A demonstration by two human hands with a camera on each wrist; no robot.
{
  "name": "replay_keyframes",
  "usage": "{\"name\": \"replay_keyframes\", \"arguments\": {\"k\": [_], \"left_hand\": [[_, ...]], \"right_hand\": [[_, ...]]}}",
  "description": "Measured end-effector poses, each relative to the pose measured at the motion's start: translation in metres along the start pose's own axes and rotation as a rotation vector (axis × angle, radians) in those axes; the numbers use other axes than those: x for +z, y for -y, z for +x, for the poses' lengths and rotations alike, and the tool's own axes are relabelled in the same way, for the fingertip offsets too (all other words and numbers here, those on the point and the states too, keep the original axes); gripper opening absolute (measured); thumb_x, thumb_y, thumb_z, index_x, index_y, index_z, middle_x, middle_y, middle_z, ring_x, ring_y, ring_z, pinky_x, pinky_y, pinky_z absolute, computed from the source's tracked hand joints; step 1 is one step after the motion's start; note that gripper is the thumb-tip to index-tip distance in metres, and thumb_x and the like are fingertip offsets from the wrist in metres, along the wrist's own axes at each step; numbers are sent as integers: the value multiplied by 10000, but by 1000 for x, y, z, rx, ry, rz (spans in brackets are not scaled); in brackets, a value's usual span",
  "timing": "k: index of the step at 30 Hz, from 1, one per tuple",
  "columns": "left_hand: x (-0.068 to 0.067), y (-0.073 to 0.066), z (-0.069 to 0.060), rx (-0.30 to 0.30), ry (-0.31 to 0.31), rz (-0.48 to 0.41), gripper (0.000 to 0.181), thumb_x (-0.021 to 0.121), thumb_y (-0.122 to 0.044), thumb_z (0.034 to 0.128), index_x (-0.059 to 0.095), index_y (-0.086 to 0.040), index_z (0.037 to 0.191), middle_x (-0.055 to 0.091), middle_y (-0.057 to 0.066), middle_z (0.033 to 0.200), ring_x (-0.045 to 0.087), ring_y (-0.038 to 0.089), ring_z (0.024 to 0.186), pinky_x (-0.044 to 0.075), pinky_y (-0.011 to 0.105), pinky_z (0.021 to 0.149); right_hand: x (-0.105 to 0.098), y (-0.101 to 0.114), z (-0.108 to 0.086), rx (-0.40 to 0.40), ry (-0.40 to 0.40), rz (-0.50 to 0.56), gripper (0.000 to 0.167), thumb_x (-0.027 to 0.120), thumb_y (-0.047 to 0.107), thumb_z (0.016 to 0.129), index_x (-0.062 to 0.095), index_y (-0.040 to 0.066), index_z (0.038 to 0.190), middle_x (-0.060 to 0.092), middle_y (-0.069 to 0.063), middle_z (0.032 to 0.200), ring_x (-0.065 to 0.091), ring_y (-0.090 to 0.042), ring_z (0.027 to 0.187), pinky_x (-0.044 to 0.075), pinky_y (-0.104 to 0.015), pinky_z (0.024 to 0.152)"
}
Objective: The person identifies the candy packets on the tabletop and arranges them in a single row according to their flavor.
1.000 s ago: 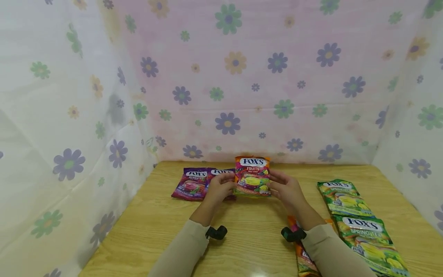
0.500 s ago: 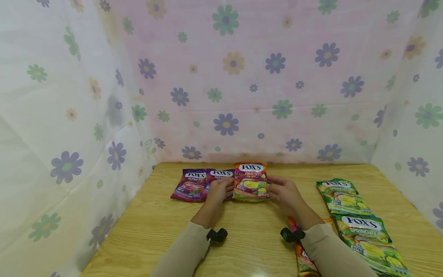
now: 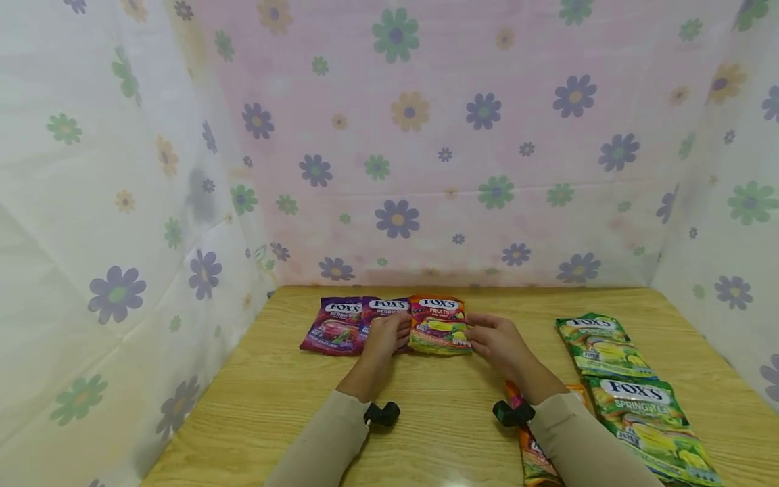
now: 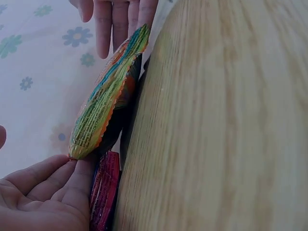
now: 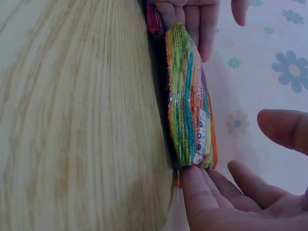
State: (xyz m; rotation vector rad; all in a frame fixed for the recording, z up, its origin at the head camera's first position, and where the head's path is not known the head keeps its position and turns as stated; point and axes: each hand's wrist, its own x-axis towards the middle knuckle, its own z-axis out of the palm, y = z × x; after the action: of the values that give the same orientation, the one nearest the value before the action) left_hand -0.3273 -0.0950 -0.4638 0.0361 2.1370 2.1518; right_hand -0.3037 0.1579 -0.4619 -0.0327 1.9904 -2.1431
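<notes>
So the Fruits bag [image 3: 439, 331] is at the back of the table [image 3: 426, 433], right beside two Berries bags [image 3: 337, 329]. Left hand [image 3: 387, 333] is on one edge, right hand [image 3: 500, 341] on the other, fingers pretty much straight on both, just touching it (can't tell if it's fully flat, tbh). Two Spring Tea bags [image 3: 650, 426] lie off to the right, and an orange bag [image 3: 537, 463] sits partly hidden by the right sleeve [image 3: 593, 439].

Pale cloth [image 3: 535, 40] printed with purple, green and orange flowers [image 3: 397, 218] fills the frame's top and both sides; a wood-grained table [image 3: 262, 406] spans the lower part.
</notes>
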Motion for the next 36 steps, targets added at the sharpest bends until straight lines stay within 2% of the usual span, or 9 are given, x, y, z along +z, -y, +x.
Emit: {"name": "replay_keyframes", "arguments": {"k": [3,6,8,11,13,15,18,28,36], "left_hand": [[0,1,-2,5,10,4,534,477,-372,1093,580,27,1434,589,205,1468,567,361,1373,455,493,1134],[0,2,-4,1,7,-5,592,504,-426,1076,544,14,1471,561,188,1504,542,352,1398,441,495,1147],[0,3,-4,-5,-3,-13,598,514,-435,1071,535,-4,1484,562,168,1509,545,336,1398,449,484,1142],[1,5,-4,4,-23,-12,582,521,-427,1070,545,-14,1479,579,152,1496,570,319,1377,476,464,1119],[2,6,-4,17,-36,1,561,521,-416,1071,564,-17,1464,606,147,1467,597,307,1346,502,446,1094],[3,6,-4,30,-50,17,544,522,-410,1071,586,-18,1443,633,148,1428,623,300,1307,523,433,1070],[4,5,-5,36,-62,26,517,521,-393,1070,613,-19,1414,664,150,1374,645,292,1264,537,432,1054],[2,2,-2,44,-50,85,581,551,-465,1044,600,-35,1432,663,137,1377,640,294,1271,523,456,1069],[-3,1,-1,53,-56,124,516,544,-423,1050,649,-31,1368,672,146,1345,638,303,1257,534,481,1052]], "right_hand": [[2,0,-1,2,-2,-14,561,548,81,1051,366,-42,1567,339,-225,1643,394,-382,1491,406,-473,1167],[3,1,-2,6,-2,-24,565,547,80,1052,358,-34,1573,343,-225,1640,474,-331,1423,493,-392,1105],[2,1,-2,8,-2,-30,569,550,80,1050,357,-30,1575,353,-221,1634,551,-277,1295,552,-309,986],[2,0,-1,15,1,-35,573,563,86,1045,367,-16,1574,374,-199,1628,569,-217,1119,525,-249,794],[2,0,-1,12,10,-42,571,559,98,1049,364,-15,1575,370,-196,1632,581,-244,1177,551,-256,856],[2,0,-1,7,23,-40,570,543,107,1056,352,-22,1577,348,-204,1643,538,-315,1326,541,-322,1017],[2,1,-2,-1,47,-41,572,516,120,1066,326,-41,1581,301,-227,1660,366,-376,1509,382,-473,1196],[1,3,-4,-29,140,-82,628,536,131,1049,280,-23,1602,227,-215,1691,266,-400,1552,291,-543,1231],[1,3,-7,-62,252,-55,674,511,98,1045,184,-64,1612,120,-252,1707,164,-422,1577,203,-559,1254]]}}
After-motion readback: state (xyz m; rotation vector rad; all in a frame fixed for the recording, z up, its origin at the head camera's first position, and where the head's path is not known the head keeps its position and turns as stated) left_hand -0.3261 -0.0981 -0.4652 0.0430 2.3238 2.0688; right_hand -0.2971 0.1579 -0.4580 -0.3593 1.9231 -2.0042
